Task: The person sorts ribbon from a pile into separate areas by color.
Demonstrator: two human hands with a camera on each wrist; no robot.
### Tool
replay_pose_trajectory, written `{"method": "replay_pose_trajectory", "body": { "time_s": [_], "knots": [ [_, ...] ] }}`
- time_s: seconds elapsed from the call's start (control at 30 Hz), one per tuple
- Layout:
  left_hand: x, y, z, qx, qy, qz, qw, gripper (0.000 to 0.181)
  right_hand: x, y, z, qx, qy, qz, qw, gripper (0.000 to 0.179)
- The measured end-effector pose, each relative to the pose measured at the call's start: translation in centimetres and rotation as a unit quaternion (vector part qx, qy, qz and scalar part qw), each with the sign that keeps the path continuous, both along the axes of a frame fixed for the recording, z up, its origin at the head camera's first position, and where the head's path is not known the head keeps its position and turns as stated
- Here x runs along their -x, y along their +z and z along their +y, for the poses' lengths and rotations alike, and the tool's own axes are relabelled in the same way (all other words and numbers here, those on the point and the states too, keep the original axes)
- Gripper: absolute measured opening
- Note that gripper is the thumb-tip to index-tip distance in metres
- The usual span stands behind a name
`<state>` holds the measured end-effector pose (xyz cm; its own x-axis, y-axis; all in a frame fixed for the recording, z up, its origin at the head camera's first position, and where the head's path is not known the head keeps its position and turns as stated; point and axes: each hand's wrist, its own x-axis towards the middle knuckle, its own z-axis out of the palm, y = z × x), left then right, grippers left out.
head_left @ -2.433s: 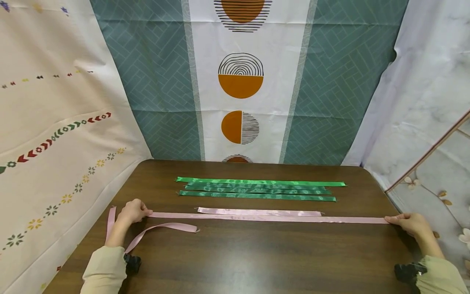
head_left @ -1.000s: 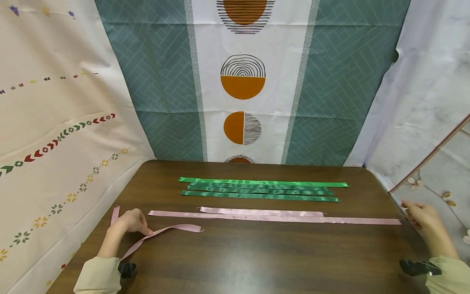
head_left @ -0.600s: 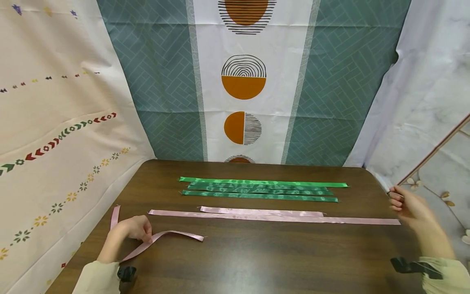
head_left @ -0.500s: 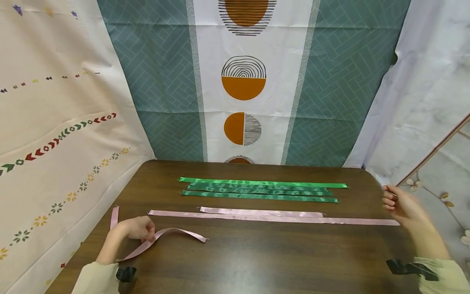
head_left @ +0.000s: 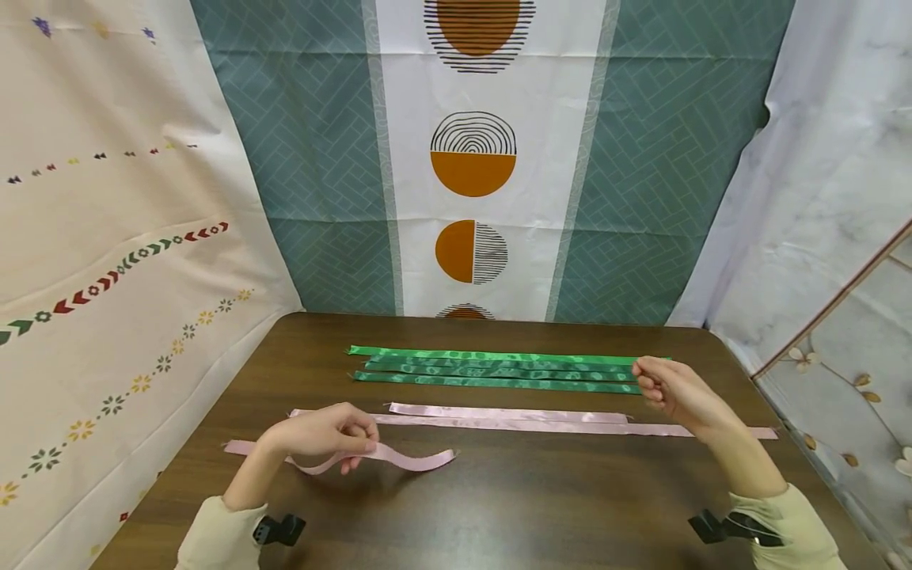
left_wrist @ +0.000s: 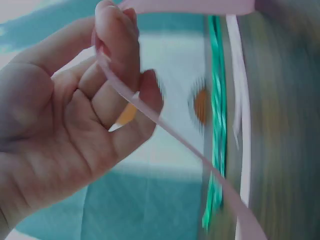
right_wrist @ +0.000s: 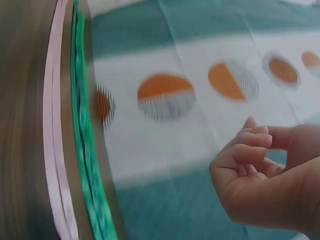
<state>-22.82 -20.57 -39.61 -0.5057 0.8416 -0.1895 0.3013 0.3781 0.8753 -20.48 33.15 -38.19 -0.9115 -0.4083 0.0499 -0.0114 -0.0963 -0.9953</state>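
My left hand (head_left: pixel 321 434) pinches a loose pink ribbon (head_left: pixel 416 462) between thumb and fingertips, above the near left of the table. One short end of this ribbon sticks out to the right, and the rest curves back to the left under the wrist. In the left wrist view the pink ribbon (left_wrist: pixel 185 142) trails down from the fingertips. My right hand (head_left: pixel 680 400) is raised at the right with curled fingers and nothing visible in them; it overlaps the right ends of the green ribbons (head_left: pixel 492 381). A long pink ribbon (head_left: pixel 563 426) and a shorter pink ribbon (head_left: pixel 499 411) lie flat side by side.
Several green ribbons lie in parallel behind the pink ones on the brown table (head_left: pixel 492 507). A patterned teal and white cloth (head_left: pixel 470 103) hangs behind the table. Other cloths hang on the left (head_left: pixel 107 198) and right (head_left: pixel 848 158).
Both hands have let go of the long pink ribbon, which now lies flat. The left hand has taken up the loose pink ribbon and carried it rightward. The right hand has swung left over the table.
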Motion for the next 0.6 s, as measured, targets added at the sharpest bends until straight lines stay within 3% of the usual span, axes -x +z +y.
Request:
{"method": "replay_pose_trajectory", "body": {
  "time_s": [0.2,0.4,0.6],
  "knots": [
    [0.1,0.9,4.3,-0.057,-0.029,-0.002,0.998,0.019,0.0,1.4,-4.9,-0.098,0.03,0.043,0.9938,0.026],
    [0.5,1.8,7.5,-0.102,-0.041,-0.002,0.9939,0.024,0.2,2.4,-9.1,-0.203,0.072,0.118,0.9695,0.023],
    [0.5,2.5,9.7,-0.117,-0.057,-0.009,0.9914,0.026,-0.2,2.4,-12.6,-0.238,0.132,0.166,0.9479,0.023]
  ]
}}
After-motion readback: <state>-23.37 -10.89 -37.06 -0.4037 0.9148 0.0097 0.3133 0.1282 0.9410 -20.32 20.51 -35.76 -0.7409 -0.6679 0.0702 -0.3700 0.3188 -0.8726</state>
